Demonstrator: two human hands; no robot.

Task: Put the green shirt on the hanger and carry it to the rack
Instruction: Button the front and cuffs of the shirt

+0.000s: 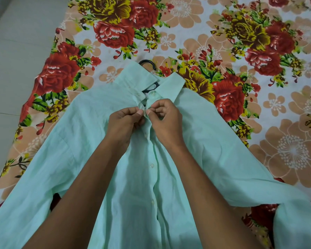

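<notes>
The pale green shirt (90,133) lies front-up and spread on the floral bedsheet (223,42), sleeves out to both sides. A black hanger (148,62) is inside it; only its hook above the collar and a bit at the open neck show. My left hand (124,123) and my right hand (164,119) meet just below the collar. Each pinches one edge of the button placket at an upper button. A row of white buttons runs down the shirt's front between my forearms.
The flowered sheet covers the bed to the top and right of the view. A plain grey tiled floor (16,51) shows along the left edge. No rack is in view.
</notes>
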